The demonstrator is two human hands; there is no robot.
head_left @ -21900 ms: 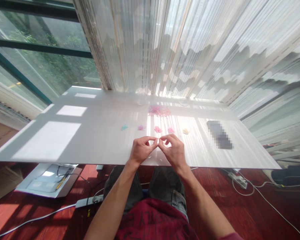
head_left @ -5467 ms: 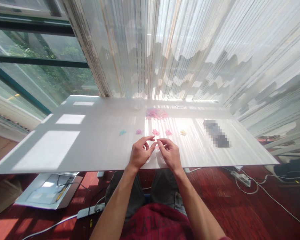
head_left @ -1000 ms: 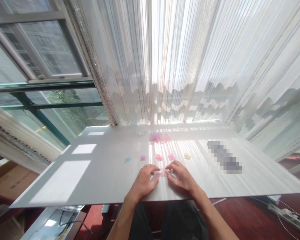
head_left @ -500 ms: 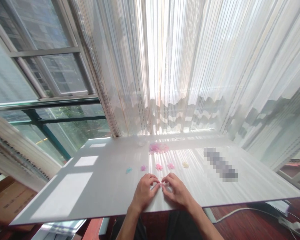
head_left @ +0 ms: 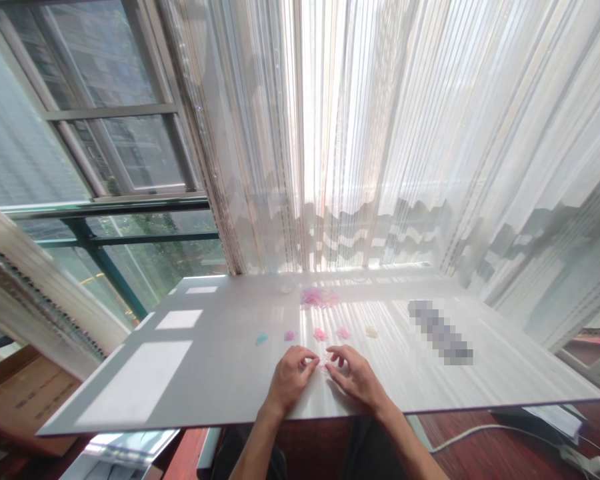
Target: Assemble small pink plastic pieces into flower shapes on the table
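Near the table's front edge, my left hand [head_left: 291, 379] has its thumb and forefinger pinched together at a small pink piece [head_left: 323, 364], too small and blurred to name. My right hand [head_left: 356, 377] is just to the right of it, thumb and fingers apart, with nothing visible held between them. Just beyond my fingers lies a row of small piles: blue [head_left: 261, 339], purple [head_left: 289, 335], deep pink [head_left: 320, 335], light pink [head_left: 343, 332] and pale yellow [head_left: 371, 331]. Farther back is a larger heap of mixed pink and purple pieces [head_left: 320, 297].
The white table [head_left: 220, 380] carries a pixelated dark object [head_left: 441, 333] on the right and a faint clear dish [head_left: 287, 287] at the back. Sheer curtains [head_left: 380, 133] hang behind. A cardboard box [head_left: 25, 393] is at lower left, a white cable [head_left: 480, 428] at lower right.
My right thumb and fingers have parted and drawn slightly away from the left fingertips, where both hands were pinched together. The view has shifted a little.
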